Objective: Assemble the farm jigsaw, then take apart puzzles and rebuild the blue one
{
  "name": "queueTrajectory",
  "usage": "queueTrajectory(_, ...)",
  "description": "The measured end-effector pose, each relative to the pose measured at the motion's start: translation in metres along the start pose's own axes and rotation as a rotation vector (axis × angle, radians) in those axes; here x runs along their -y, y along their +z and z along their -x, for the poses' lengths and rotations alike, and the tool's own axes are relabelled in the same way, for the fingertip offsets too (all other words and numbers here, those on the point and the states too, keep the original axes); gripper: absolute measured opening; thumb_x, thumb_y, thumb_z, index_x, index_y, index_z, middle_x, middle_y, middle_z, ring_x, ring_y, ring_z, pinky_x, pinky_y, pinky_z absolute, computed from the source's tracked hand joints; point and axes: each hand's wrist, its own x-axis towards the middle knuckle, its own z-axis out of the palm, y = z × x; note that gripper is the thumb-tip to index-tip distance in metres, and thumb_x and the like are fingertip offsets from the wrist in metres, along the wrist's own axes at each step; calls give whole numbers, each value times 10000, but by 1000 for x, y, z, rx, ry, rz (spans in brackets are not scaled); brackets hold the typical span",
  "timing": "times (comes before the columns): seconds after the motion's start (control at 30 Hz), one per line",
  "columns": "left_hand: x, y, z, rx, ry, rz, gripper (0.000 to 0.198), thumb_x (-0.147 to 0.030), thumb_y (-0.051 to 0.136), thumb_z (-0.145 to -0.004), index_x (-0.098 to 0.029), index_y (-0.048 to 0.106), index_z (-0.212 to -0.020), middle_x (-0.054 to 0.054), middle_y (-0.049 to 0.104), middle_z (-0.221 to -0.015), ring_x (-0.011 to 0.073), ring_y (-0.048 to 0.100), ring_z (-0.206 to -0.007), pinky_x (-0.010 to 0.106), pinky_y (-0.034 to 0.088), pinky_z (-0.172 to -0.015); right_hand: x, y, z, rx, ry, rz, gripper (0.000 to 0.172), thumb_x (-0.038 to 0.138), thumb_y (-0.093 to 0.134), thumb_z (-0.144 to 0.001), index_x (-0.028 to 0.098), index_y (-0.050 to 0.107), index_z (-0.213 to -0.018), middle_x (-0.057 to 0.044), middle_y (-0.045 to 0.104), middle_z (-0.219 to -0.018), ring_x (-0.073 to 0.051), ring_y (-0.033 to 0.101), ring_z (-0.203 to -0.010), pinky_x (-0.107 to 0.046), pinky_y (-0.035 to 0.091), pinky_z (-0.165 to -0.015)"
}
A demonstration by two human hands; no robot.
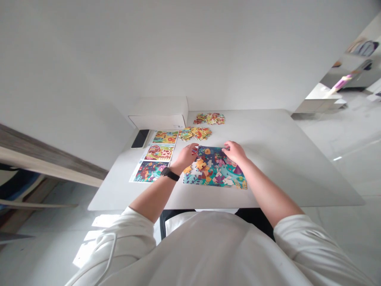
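Note:
A colourful, partly assembled jigsaw puzzle (218, 174) lies on the white table (282, 159) in front of me. My left hand (187, 155), with a black watch on the wrist, rests at the puzzle's upper left corner, fingers curled over a small piece. My right hand (234, 151) sits at the puzzle's upper right edge, fingers bent and pressing down on the pieces there. Loose orange pieces (200, 163) lie in a gap on the puzzle's left side.
Two piles of loose puzzle pieces (195, 133) (209, 118) lie farther back. A sheet with three reference pictures (154, 157) lies at the left, a black phone (140, 138) beside it. A white box (160, 112) stands against the wall.

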Motion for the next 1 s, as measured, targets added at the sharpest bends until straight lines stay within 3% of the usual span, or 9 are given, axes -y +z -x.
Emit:
queueTrajectory(0.17,-1,5,-8,222,-27,101,698,-187,810,-807,-187,606,-1475,109,782,-1129,193,745,-847,309,604,-752,10,1,-12,118,-115,234,379,344,759,-966,195,731,-1314,-168,713,-1376,-316,665,-1286,-398,495,-1121)
queueTrajectory(0.33,-1,4,-27,71,155,-376,545,-212,814,-825,-207,709,-1359,153,744,-1333,327,688,-1257,424,534,-1091,21,0,-30,259,-113,386,462,398,862,-873,214,761,-1284,-196,691,-1396,-369,665,-1269,-418,535,-1049)
queueTrajectory(0.4,-1,5,-38,71,200,-479,552,-279,834,-826,-205,714,-1360,168,718,-1391,353,655,-1320,425,503,-1129,24,-2,-40,306,-100,391,508,411,913,-813,244,770,-1270,-178,709,-1384,-361,697,-1210,-403,558,-985)
queueTrajectory(0.47,-1,6,-51,143,216,-510,620,-349,880,-787,-204,713,-1366,168,736,-1353,353,680,-1272,394,520,-1086,27,-5,-50,364,-91,390,519,424,953,-755,263,789,-1220,-151,743,-1340,-344,727,-1143,-382,567,-924)
queueTrajectory(0.57,-1,7,-69,235,227,-504,657,-371,957,-669,-200,762,-1272,155,773,-1238,349,719,-1165,352,541,-992,28,-11,-64,440,-120,382,406,415,964,-731,260,822,-1079,-108,798,-1221,-312,755,-1051,-344,561,-857)
queueTrajectory(0.73,-2,4,-89,303,240,-443,411,-342,974,-565,-247,812,-930,62,790,-971,292,733,-1013,288,528,-846,24,-16,-68,536,-207,204,293,361,948,-739,254,818,-979,-36,829,-1009,-248,760,-906,-287,536,-768)
queueTrajectory(0.83,-6,0,-90,363,206,-397,277,-316,946,-576,-256,789,-796,18,763,-843,238,718,-879,261,499,-740,22,-15,-62,565,-207,131,270,308,905,-782,250,810,-1028,-24,833,-1012,-230,757,-883,-272,533,-759)
queueTrajectory(1.0,-19,-11,-79,410,204,-337,137,-257,840,-686,-243,791,-814,1,730,-768,193,679,-764,258,474,-680,19,-18,-56,481,-198,30,225,236,829,-845,227,805,-1069,-45,840,-1090,-236,766,-958,-282,555,-844)
